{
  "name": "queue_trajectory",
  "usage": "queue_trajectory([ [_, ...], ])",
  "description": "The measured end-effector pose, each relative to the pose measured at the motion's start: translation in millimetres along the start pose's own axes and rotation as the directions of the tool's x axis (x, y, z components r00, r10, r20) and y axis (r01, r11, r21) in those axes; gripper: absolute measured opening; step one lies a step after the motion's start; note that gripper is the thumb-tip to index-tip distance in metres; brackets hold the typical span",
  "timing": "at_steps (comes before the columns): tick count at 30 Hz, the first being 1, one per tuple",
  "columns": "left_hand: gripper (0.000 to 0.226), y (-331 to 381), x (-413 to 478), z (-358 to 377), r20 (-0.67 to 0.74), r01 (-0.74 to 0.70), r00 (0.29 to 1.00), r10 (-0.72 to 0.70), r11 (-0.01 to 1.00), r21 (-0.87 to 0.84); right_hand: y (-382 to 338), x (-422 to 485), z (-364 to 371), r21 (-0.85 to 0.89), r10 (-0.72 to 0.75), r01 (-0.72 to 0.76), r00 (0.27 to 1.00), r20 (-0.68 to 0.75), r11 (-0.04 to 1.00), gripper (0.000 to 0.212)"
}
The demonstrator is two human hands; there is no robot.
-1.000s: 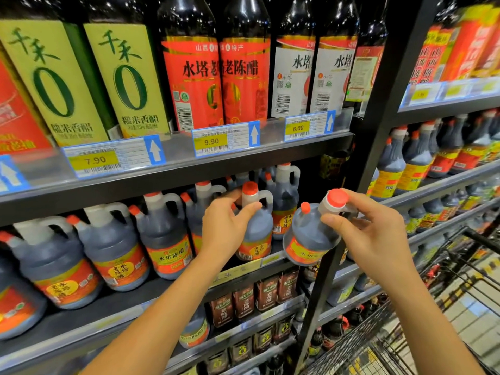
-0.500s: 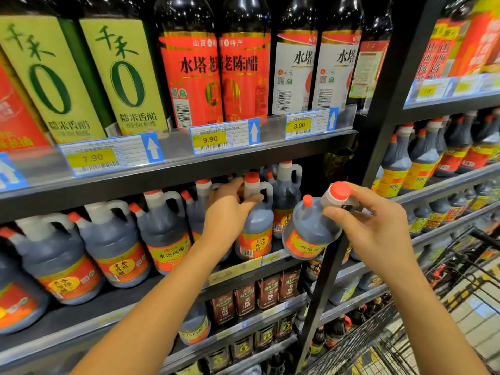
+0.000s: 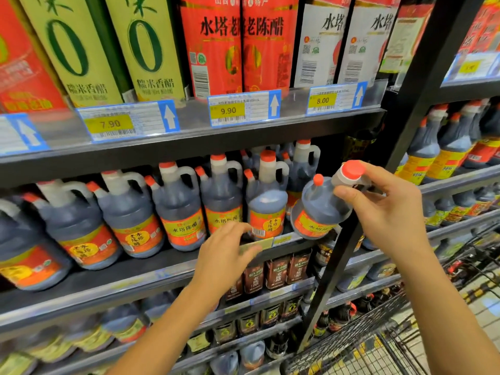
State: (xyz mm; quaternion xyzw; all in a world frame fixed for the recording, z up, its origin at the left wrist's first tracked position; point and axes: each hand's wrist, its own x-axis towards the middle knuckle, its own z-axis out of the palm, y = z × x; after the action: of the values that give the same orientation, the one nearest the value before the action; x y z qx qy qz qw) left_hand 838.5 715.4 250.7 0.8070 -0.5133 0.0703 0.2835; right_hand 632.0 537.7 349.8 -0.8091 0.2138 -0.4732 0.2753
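A person stands at a supermarket shelf [image 3: 121,277] lined with dark vinegar jugs that have orange caps and orange-and-yellow labels. The right hand [image 3: 389,212] has its fingers and thumb curled round the handle and neck of one vinegar jug [image 3: 320,207]. That jug hangs tilted in the air, clear of the shelf, in front of a black upright post [image 3: 405,125].

Half a second ago the left hand [image 3: 224,253] gripped the neck of a second jug [image 3: 267,204] at the shelf's front edge. Now it has let go and dropped below that jug. Its fingers are loosely spread and blurred with motion, holding nothing, just in front of the shelf's price strip. The second jug stands upright in its row.

This suggests the person has settled on taking only the jug in the right hand. A wire shopping cart [image 3: 365,339] sits below and to the right, so the likely next move is lowering the held jug into it.
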Motion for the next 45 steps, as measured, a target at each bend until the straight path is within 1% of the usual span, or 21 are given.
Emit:
queue_trajectory([
  [3,0.050,-7.2,0.5,13.1,0.110,0.022,0.994,-0.026,0.999,0.040,1.1,4.0,1.9,0.006,-0.016,0.016,1.000,0.022,1.000,0.035],
  [5,0.051,-9.3,0.5,19.8,0.187,0.034,0.981,-0.053,0.994,0.100,0.9,7.0,2.5,-0.011,-0.022,0.022,0.999,0.028,1.000,0.035],
  [7,0.050,-11.2,-0.4,25.5,0.207,-0.004,0.978,-0.036,0.982,0.188,0.0,9.8,3.0,-0.028,-0.025,0.026,0.999,0.031,0.999,0.035],
  [12,0.040,-15.9,-3.6,30.7,0.169,-0.053,0.986,0.010,0.966,0.254,1.5,16.0,3.9,-0.089,-0.058,0.061,0.997,0.041,0.994,0.035],
  [15,0.036,-16.9,-3.7,30.5,0.156,-0.047,0.988,0.006,0.965,0.258,3.9,18.0,6.6,-0.072,-0.067,0.069,0.997,0.033,0.995,0.035],
  [21,0.034,-16.5,-4.1,30.5,0.153,-0.046,0.988,0.005,0.963,0.265,8.0,20.0,13.2,-0.035,-0.089,0.090,0.996,0.018,0.995,0.037],
  [29,0.038,-17.8,-4.3,30.4,0.134,-0.048,0.991,0.016,0.969,0.242,9.2,30.4,18.5,-0.058,-0.107,0.108,0.994,0.014,0.992,0.036],
  [34,0.039,-19.2,-3.8,30.7,0.132,-0.065,0.991,0.033,0.967,0.248,14.4,29.5,24.5,-0.049,-0.089,0.090,0.996,0.010,0.995,0.037],
  [38,0.039,-20.1,-4.0,30.8,0.128,-0.066,0.991,0.035,0.967,0.247,18.6,28.8,30.2,-0.047,-0.080,0.083,0.995,0.062,0.995,0.037],
  [41,0.038,-20.1,-4.5,30.7,0.126,-0.068,0.991,0.037,0.965,0.253,22.3,30.8,33.5,-0.069,-0.040,0.045,0.996,0.084,0.997,0.036],
  [43,0.038,-19.9,-4.6,30.8,0.127,-0.067,0.991,0.035,0.964,0.256,24.5,35.2,35.3,-0.081,-0.014,0.022,0.995,0.101,0.997,0.034],
  [45,0.037,-19.5,-4.8,30.5,0.126,-0.065,0.991,0.033,0.964,0.259,26.9,40.5,37.2,-0.082,0.007,0.004,0.992,0.122,0.997,0.027],
])
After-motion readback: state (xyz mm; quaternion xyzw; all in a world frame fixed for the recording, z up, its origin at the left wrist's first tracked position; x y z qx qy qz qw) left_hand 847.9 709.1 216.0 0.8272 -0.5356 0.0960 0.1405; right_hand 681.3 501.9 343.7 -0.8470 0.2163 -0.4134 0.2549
